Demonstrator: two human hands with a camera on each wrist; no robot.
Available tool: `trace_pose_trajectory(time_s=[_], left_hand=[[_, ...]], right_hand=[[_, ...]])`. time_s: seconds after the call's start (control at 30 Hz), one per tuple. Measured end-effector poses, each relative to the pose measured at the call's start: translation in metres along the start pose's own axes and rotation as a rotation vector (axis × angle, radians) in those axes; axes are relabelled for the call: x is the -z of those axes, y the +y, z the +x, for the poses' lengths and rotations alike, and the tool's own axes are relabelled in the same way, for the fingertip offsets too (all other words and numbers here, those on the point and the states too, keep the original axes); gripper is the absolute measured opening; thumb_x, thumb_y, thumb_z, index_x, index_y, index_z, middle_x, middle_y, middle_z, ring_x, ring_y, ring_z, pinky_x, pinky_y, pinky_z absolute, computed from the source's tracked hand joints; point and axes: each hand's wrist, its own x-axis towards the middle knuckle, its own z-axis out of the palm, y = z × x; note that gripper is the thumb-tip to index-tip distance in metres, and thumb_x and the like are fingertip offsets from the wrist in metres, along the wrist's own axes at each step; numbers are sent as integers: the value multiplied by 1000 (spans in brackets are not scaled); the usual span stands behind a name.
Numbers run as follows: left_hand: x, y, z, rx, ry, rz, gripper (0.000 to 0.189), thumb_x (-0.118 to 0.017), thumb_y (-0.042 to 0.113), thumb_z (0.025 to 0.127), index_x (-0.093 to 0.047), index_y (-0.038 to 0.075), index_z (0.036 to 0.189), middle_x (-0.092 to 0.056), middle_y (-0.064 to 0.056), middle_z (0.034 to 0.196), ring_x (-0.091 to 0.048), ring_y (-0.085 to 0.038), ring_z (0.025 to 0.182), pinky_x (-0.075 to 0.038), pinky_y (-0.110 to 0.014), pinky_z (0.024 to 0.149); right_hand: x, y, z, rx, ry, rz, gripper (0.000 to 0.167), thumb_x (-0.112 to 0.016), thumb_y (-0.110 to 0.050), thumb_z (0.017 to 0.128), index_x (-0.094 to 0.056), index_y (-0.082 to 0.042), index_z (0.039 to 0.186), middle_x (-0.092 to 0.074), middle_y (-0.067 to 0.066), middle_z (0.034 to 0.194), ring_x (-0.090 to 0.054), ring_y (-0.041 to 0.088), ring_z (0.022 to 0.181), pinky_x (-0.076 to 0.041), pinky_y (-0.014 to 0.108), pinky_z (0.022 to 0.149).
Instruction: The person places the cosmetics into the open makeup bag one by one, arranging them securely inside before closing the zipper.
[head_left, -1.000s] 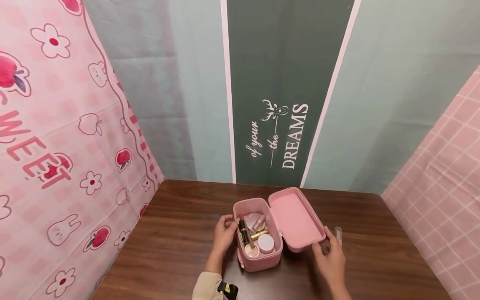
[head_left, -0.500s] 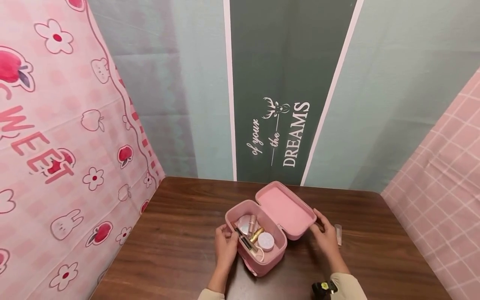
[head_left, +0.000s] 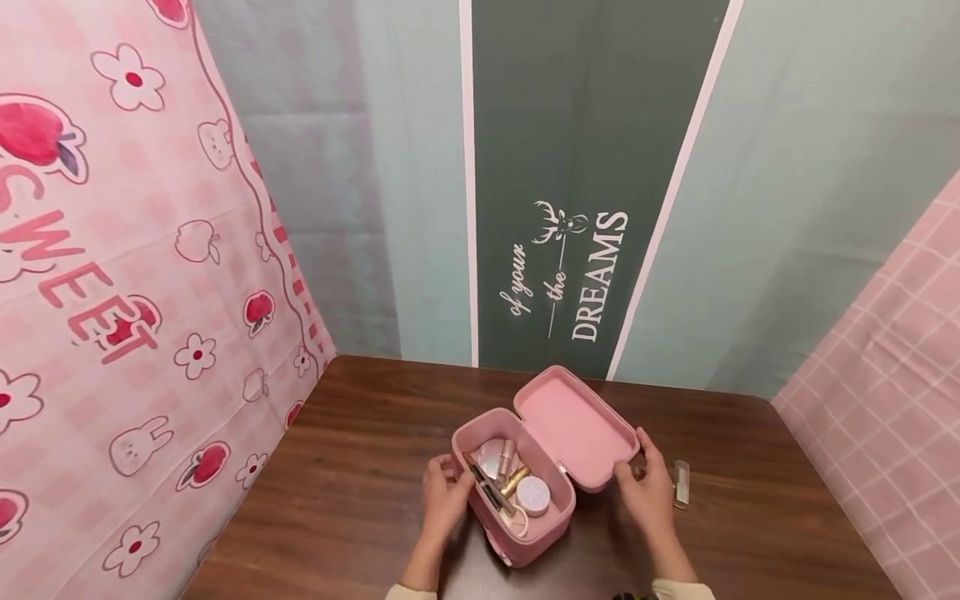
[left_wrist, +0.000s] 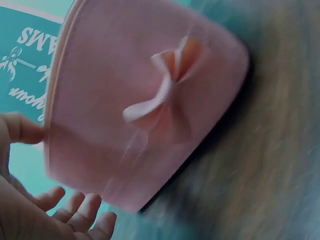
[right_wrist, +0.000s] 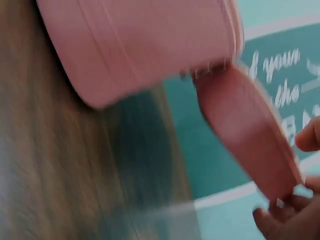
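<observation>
A pink cosmetic case (head_left: 538,543) stands on the wooden table with its lid (head_left: 573,427) swung out to the right. My left hand (head_left: 444,504) grips the case's left side, thumb at the rim; a pink bow (left_wrist: 169,92) on the wall shows in the left wrist view. At the lid's outer corner, my right hand (head_left: 648,498) pinches the edge between thumb and fingers. Inside lie a round white jar (head_left: 533,495), a gold tube (head_left: 515,481), a pink lipstick (head_left: 507,455), a round compact (head_left: 491,458) and slim dark tubes (head_left: 491,493).
A small clear stick-shaped item (head_left: 682,483) lies on the table (head_left: 750,533) just right of my right hand. Behind the table's far edge hangs a green curtain (head_left: 555,125) with lettering. Pink cloths hang at left and right.
The case has turned counterclockwise, its lid shifting left, with both hands staying on it. The dark tubes inside have slid against the near left wall. Over the last half second, little has moved.
</observation>
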Motion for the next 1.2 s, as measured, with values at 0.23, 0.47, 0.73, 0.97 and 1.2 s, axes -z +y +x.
trace_pose_trajectory(time_s=[0.23, 0.47, 0.73, 0.97, 1.2], left_hand=[[8, -1, 15, -45, -8, 53, 44, -68, 11, 69, -56, -6, 108, -53, -18, 96, -57, -31, 80, -45, -41, 73], [1, -2, 33, -97, 3, -68, 27, -66, 3, 78, -60, -8, 102, -61, -20, 94, -59, -29, 82, -47, -33, 72], [0, 6, 28, -107, -22, -286, 23, -58, -9, 82, -57, -16, 103, -60, -31, 94, -57, -25, 79, -42, -19, 67], [2, 2, 29, -53, -39, -302, 23, -59, -7, 82, -58, -15, 103, -61, -28, 93, -56, -15, 74, -44, -19, 63], [3, 1, 29, -27, -35, -318, 24, -61, -6, 82, -58, -14, 104, -61, -27, 94, -56, -10, 72, -45, -19, 61]], right_hand=[[-12, -14, -45, 102, 76, -11, 82, -68, 2, 70, -24, 12, 139, -30, 34, 136, -31, 46, 122, -29, 57, 95], [-30, -14, -78, 84, 63, 15, 88, -74, -1, 70, -22, 10, 140, -24, 32, 139, -25, 47, 127, -16, 30, 105], [-40, -6, -79, 128, 94, 48, 86, -75, -3, 71, -25, 8, 140, -24, 28, 142, -24, 44, 128, -14, 21, 102], [-42, -8, -78, 31, 36, 50, 100, -81, -16, 70, -17, 5, 144, -17, 27, 146, -19, 43, 131, -17, 54, 103], [-49, -10, -76, 72, 63, 36, 101, -79, -13, 69, -15, 9, 143, -15, 31, 144, -18, 45, 130, -14, 44, 106]])
